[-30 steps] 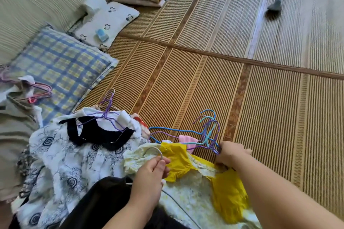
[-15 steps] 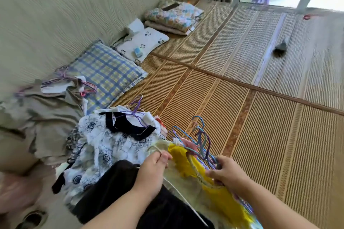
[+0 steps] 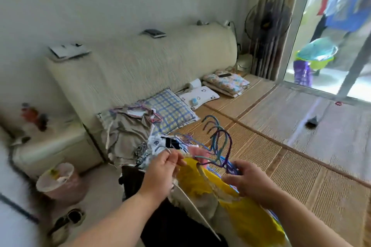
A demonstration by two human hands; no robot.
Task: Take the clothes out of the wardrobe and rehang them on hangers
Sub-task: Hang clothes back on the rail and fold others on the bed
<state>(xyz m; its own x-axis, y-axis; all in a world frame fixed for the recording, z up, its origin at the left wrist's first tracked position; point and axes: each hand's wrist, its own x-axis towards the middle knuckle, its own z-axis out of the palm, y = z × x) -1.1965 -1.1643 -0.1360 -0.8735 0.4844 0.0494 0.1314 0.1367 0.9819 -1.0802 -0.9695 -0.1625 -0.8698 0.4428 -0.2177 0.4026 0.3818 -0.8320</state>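
Hangers [image 3: 217,142] raised off mat [image 3: 281,158] since before | left fingers [image 3: 173,159] pinch white hanger [image 3: 193,205] | right fingers [image 3: 230,177] grasp them

Low in the middle, the left hand [image 3: 160,174] and right hand [image 3: 249,182] face each other with a garment [image 3: 192,178] between them and a bundle of hangers [image 3: 218,140] rising just behind it. Behind and left of the hands a pile of clothes [image 3: 128,134] lies at the edge of the mat [image 3: 301,176]. Beyond it a large pillow [image 3: 170,110], a small pillow [image 3: 200,96] and a folded blanket [image 3: 226,84] run rightward along a padded backrest [image 3: 152,66]. A fan [image 3: 268,20] stands at the backrest's far right end, and a waste bin [image 3: 58,182] sits on the floor to the left.
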